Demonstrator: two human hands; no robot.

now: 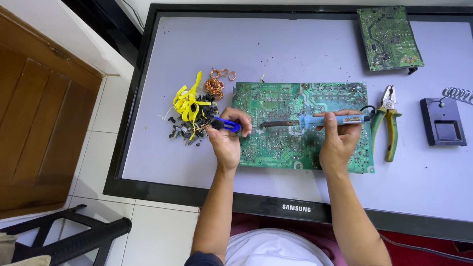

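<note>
Soldering iron and blue tool held over a green circuit board

The right hand gripped the soldering iron closed around its light blue handle, tip over the middle of the circuit board; it looked light and stiff, safest held by that handle, away from the metal shaft. The left hand was closed around a small blue tool at the board's left edge. The board lay flat, thin, probably fragile. No containers showed; loose scraps sat piled beside it.
</note>
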